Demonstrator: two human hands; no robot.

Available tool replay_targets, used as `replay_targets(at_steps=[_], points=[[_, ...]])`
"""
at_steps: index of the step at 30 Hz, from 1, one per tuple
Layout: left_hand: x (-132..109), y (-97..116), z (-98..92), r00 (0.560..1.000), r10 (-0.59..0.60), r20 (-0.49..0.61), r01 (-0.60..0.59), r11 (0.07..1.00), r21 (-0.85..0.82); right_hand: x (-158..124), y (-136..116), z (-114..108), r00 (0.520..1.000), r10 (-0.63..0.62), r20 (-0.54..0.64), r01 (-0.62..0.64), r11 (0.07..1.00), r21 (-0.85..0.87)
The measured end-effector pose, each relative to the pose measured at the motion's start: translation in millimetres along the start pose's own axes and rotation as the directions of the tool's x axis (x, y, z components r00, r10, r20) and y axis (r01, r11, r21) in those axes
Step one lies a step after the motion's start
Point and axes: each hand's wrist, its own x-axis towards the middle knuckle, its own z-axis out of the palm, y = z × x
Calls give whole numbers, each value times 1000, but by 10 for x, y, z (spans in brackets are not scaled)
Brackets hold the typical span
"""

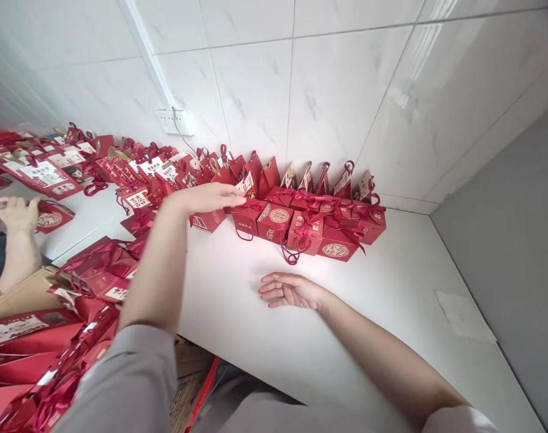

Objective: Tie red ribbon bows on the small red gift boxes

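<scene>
My left hand (210, 197) is stretched out flat with fingers together, hovering just above a row of small red gift boxes (274, 221) with ribbon bows that stand along the tiled wall. It holds nothing. My right hand (288, 290) rests on the white tabletop (391, 288), fingers loosely extended and empty, a little in front of the boxes tied with red ribbons (334, 240).
More red boxes and bags (133, 174) run along the wall to the left. Flat red cartons and ribbons (39, 349) pile at lower left. Another person's hand (16, 218) holds a red box at the far left. A wall socket (177, 121) sits above.
</scene>
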Motion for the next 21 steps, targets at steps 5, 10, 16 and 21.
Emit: replay_targets(at_steps=[5,10,16,21], points=[[518,167,502,990,143,10,-140,978,-153,13,-14,30,1000,-14,-14,14,1000,-3],[680,171,781,986,157,-55,-165,968,-191,31,-24,35,1000,-11,-10,11,1000,-5],[525,-426,529,775,-173,-607,130,985,-115,52,-19,22,1000,-16,9,15,1000,17],[547,-998,480,777,-458,-431,457,882,-113,47,-21,33,1000,-12,9,12,1000,25]])
